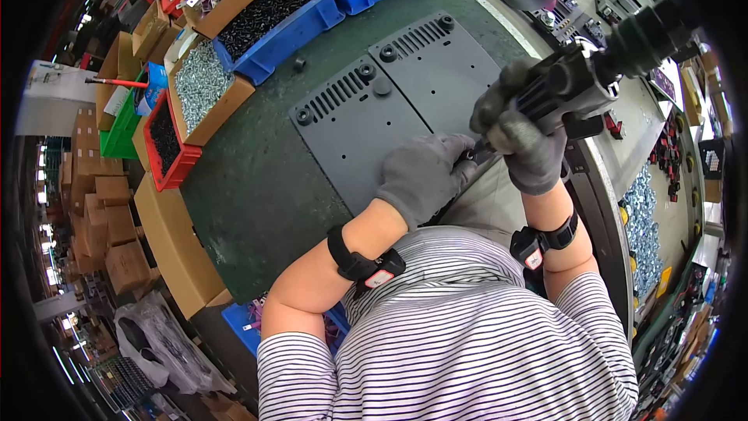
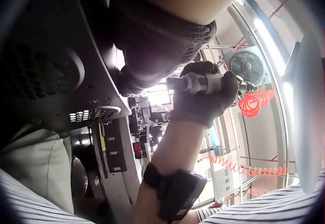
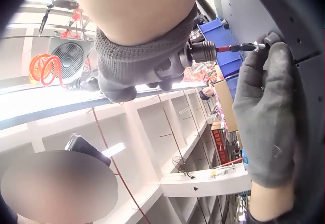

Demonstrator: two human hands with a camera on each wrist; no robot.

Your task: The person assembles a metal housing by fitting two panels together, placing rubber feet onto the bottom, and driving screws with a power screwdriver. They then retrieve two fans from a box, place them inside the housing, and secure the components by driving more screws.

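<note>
Two dark grey metal panels (image 1: 351, 129) with vent slots and round black feet (image 1: 367, 71) lie side by side on the green bench. My gloved left hand (image 1: 421, 175) rests at the panel's near edge, its fingertips pinching a small black part (image 1: 469, 155) there. The gloved right hand (image 1: 534, 144) grips a power screwdriver (image 1: 557, 93) above the right panel. In the right wrist view, the driver's bit (image 3: 236, 48) points at the left fingertips, with a silver screw (image 3: 260, 46) at its tip. The fingers partly hide the black part.
Blue bins (image 1: 300, 40) of black parts stand along the far side. Left of them are a cardboard box (image 1: 226, 113) of silver screws and a red bin (image 1: 182, 164). One loose black piece (image 1: 299, 65) lies on the bench. A red coiled hose (image 2: 254, 104) hangs behind the driver.
</note>
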